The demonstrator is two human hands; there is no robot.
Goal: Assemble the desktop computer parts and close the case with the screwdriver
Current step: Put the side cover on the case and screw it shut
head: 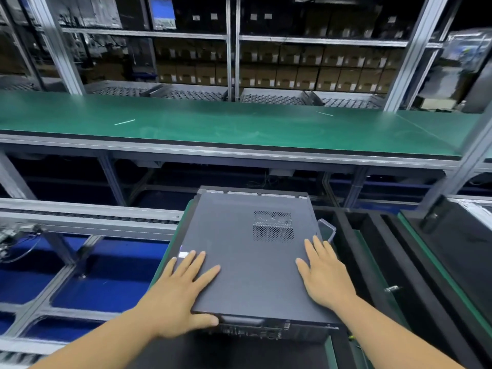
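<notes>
Computer case [247,251]: it is lying flat on its side on the dark tabletop [234,352] in front of me, side panel up, rear ports facing my body. The panel looks seated and closed.

Left hand [178,294]: I am pressing it flat on the case's near-left corner, fingers [197,265] straight and spread apart, thumb hooking over the near edge. I judge this is steadying the panel against sliding.

Right hand [327,275]: I am laying it palm-down on the case's near-right area, fingers straight, slightly apart, clamped on nothing. Together the two palms are spreading the load evenly.

Vent grille [273,226]: it is sitting on the far-right part of the case top, beyond my right hand, untouched.

Small grey object [326,230]: it is poking out just beside the case's right edge; I cannot tell what it is.

Screwdriver: I am not seeing one anywhere around the case.

Green conveyor belt [239,129]: it is running beyond the case's far end.

Stage: I judge the panel is on and the screws are not yet driven.
</notes>
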